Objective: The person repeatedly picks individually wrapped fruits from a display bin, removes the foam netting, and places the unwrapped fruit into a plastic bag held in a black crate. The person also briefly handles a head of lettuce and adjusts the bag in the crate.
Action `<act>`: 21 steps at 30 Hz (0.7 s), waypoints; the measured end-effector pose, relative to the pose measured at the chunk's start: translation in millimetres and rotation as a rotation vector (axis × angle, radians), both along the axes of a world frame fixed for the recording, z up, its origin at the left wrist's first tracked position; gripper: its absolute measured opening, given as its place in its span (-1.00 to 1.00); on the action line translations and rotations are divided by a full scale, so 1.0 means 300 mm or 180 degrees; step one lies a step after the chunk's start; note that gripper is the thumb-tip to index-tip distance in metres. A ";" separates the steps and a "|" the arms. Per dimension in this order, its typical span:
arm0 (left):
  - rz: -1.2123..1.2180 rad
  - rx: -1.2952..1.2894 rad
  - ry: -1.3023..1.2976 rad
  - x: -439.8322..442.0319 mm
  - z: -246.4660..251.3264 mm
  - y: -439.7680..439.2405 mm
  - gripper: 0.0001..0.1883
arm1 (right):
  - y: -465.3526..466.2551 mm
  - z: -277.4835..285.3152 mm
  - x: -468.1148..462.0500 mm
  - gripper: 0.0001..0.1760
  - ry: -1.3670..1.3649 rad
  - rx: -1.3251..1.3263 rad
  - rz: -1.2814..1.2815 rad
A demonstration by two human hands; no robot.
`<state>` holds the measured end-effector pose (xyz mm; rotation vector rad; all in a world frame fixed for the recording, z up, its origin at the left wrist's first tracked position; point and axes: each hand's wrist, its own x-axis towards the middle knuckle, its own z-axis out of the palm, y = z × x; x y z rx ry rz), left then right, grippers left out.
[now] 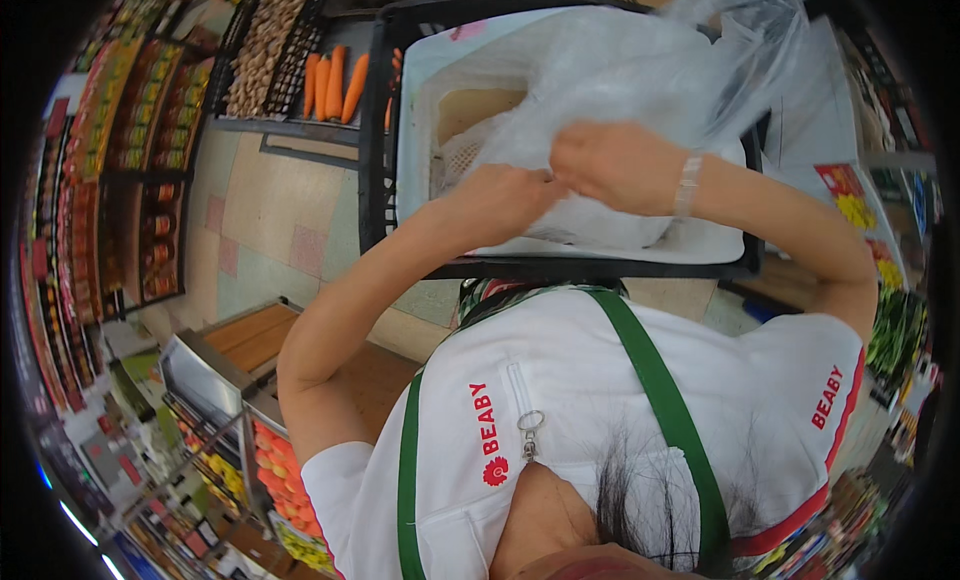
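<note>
My left hand (504, 203) and my right hand (619, 167) meet over a clear plastic bag (592, 73). Both have curled fingers pinching the film; exactly what part they grip is hidden behind the knuckles. The bag spreads across a white tub (420, 148) and rises loosely at the far right. Under the film is a white mesh-like piece (459, 158), next to some cloudy brownish liquid (472, 108). A black plastic crate (376, 145) surrounds the tub. My right wrist bears a clear band (688, 184).
Carrots (335, 84) lie left of the crate, beside a black crate of small brown produce (266, 51). Stocked shelves (127, 145) stand at the left. Leafy greens (896, 332) are at the right, and a fruit display (281, 475) is at the lower left.
</note>
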<state>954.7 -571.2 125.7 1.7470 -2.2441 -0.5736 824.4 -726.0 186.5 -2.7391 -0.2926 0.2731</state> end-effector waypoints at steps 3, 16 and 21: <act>0.0838 0.0387 -0.1878 0.097 -0.206 0.043 -0.80 | -0.050 -0.276 -0.081 -0.68 0.2126 -0.1077 0.0170; -0.0267 -0.0234 0.0068 0.186 0.301 -0.028 -0.63 | -0.296 -0.369 0.047 -0.62 0.1864 0.0692 -0.0331; 0.0146 0.0687 0.0621 0.024 -0.113 -0.210 -0.77 | -0.259 -0.401 0.047 -0.77 0.2275 -0.2014 -0.0372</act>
